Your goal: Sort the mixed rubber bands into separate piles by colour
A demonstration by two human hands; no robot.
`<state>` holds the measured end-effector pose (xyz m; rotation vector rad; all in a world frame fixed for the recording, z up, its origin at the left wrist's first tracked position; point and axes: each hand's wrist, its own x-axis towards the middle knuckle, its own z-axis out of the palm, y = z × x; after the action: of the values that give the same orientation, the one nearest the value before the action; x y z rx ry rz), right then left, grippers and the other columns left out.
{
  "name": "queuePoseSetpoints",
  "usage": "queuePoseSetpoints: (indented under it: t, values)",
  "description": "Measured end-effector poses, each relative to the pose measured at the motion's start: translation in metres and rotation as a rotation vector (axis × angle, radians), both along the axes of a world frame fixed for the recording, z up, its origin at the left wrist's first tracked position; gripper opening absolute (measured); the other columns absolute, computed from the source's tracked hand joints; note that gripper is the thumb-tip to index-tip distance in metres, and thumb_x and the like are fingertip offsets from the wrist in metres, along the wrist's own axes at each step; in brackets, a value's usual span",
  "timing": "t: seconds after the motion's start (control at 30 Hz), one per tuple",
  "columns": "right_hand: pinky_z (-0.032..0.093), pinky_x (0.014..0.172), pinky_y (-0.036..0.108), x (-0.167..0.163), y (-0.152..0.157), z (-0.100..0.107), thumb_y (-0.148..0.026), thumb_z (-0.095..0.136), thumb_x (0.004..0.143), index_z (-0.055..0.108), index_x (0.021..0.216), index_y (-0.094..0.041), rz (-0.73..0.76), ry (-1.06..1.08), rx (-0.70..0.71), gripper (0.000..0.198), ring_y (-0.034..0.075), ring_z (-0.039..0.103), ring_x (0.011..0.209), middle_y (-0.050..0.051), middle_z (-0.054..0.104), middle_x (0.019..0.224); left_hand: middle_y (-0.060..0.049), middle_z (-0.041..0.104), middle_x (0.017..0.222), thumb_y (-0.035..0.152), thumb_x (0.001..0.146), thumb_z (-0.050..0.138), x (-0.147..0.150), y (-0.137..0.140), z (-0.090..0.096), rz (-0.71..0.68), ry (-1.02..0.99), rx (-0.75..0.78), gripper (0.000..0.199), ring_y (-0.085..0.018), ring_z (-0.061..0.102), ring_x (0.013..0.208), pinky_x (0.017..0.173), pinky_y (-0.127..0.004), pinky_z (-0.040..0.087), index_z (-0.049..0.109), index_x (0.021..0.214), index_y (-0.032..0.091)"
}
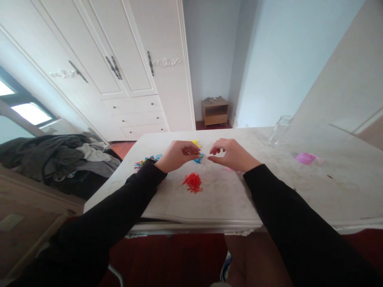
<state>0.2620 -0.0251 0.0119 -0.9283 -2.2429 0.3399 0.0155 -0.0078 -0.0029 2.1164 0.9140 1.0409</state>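
Observation:
My left hand (181, 154) is over the table with thumb and fingertips pinched together. A tiny piece seems to be between them, but it is too small to name. My right hand (229, 153) faces it across a small gap, fingers curved and apart, with nothing visible in them. Below the fingertips lies a small blue pile (198, 158) of thin looped pieces, like paper clips. A yellow pile (196, 142) sits just behind, partly hidden by my left hand. Closer to me is a red pile (193, 182). A mixed-colour pile (146, 162) lies left of my left wrist.
Some pink pieces (231, 170) lie by my right wrist. Further right on the white table (221, 203) are a purple balloon-like object (305, 158) and a clear glass (279, 130). Dark clothes (60, 159) are heaped at the left. A white wardrobe (131, 48) stands behind.

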Motion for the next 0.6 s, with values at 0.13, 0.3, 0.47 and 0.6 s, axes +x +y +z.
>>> queuePoseSetpoints:
  t: [0.13,0.3,0.47,0.6]
  values:
    - [0.043,0.072,0.030,-0.016,-0.002,-0.005,-0.029,0.076,0.085,0.072,0.082,-0.018,0.073,-0.001,0.106,0.012,0.018,0.060,0.077,0.005,0.070,0.080,-0.008,0.079,0.082,0.038,0.075,0.086,0.002,-0.002,-0.001,-0.015,-0.017,-0.013,0.028,-0.019,0.075,0.076,0.072,-0.031,0.063,0.077,0.089,0.016]
    - [0.041,0.071,0.030,-0.021,-0.002,-0.008,-0.025,0.071,0.090,0.072,0.079,-0.017,0.109,-0.010,0.132,0.013,0.017,0.059,0.075,0.004,0.069,0.075,-0.009,0.079,0.085,0.038,0.077,0.085,0.004,-0.006,-0.001,-0.040,-0.030,-0.048,0.029,-0.020,0.076,0.077,0.071,-0.031,0.063,0.077,0.091,0.014]
    - [0.041,0.072,0.029,-0.021,-0.002,-0.007,-0.010,0.066,0.083,0.068,0.074,-0.017,0.060,-0.002,0.121,0.012,0.016,0.057,0.073,0.003,0.067,0.073,-0.008,0.080,0.084,0.036,0.079,0.083,0.005,-0.005,-0.002,-0.053,-0.024,-0.055,0.025,-0.020,0.076,0.079,0.075,-0.031,0.063,0.077,0.091,0.015]
    - [0.040,0.069,0.029,-0.019,-0.005,-0.005,-0.008,0.065,0.074,0.063,0.071,-0.018,-0.030,0.026,0.141,0.011,0.016,0.055,0.071,0.002,0.064,0.073,-0.007,0.079,0.083,0.035,0.077,0.085,0.004,-0.005,0.000,-0.037,-0.046,-0.059,0.024,-0.020,0.076,0.080,0.078,-0.033,0.064,0.076,0.087,0.015]
